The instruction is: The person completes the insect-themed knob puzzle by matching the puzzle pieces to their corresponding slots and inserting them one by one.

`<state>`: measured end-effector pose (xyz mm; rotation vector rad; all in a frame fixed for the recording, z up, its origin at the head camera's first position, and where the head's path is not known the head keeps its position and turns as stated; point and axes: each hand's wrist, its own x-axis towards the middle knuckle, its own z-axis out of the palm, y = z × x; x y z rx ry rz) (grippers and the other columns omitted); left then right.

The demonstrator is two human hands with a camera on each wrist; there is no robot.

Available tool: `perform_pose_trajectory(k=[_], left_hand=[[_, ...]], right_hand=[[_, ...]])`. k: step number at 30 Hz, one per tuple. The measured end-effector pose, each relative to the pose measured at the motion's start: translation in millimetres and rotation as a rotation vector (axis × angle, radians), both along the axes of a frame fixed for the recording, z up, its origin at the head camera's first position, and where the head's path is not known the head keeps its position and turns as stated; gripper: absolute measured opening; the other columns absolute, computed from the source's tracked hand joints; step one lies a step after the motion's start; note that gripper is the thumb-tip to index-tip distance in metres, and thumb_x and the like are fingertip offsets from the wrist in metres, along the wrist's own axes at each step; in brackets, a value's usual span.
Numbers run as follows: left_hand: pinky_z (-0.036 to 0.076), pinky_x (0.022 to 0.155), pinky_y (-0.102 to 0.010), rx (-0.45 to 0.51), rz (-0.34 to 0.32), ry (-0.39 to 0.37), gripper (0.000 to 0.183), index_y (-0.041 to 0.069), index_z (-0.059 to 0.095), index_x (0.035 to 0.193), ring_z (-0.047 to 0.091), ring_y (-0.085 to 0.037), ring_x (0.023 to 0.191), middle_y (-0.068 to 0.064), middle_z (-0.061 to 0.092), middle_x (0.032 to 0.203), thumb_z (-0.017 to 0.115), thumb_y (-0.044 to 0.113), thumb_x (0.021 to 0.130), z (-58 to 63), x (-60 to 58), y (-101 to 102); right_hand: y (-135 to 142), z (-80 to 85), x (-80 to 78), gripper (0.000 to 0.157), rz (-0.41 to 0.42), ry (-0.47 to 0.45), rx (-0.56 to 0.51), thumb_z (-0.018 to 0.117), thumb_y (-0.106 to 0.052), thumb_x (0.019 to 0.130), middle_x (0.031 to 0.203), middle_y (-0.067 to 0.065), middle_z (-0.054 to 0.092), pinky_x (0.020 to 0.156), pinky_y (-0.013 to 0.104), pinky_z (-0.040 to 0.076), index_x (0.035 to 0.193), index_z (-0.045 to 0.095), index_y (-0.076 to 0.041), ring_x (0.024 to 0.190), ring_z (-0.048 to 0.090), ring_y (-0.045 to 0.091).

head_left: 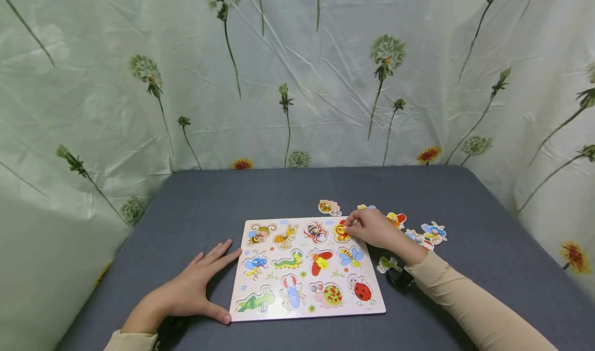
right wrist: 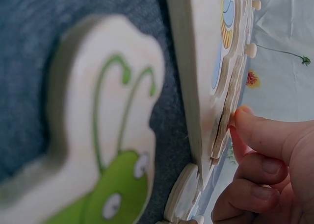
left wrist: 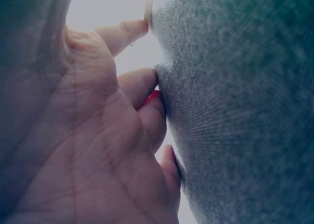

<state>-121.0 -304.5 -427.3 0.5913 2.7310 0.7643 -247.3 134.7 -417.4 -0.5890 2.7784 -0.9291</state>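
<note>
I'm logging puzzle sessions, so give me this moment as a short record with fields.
Board: insect puzzle board, flat on a grey cloth
Right hand: pinching the butterfly piece at the top-right slot
Left hand: thumb and index finger at the board's left edge
Knobbed pieces in place: bee, orange insect, spider
Loose pieces: snail piece beyond the board; green piece and others to the right
Unclear: whether the butterfly piece is fully seated
</note>
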Motion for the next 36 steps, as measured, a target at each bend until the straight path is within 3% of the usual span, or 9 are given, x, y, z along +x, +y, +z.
perform_pose_trajectory(k=[36], left_hand=[[0.014,0.124,-0.082,-0.010,-0.007,-0.005,0.135,0.023,0.032,0.171,0.022,-0.055,0.162,-0.021,0.020,0.179,0.097,0.066,0.062,3.5,0.7,3.1]], right_hand=[[1.5,1.1,-2.5,0.009,-0.009,-0.041,0.015,0.078,-0.018,0.099,0.062,-0.001,0.053,0.056,0.025,0.035,0.097,0.079,-0.009,0.056,0.044,0.013]])
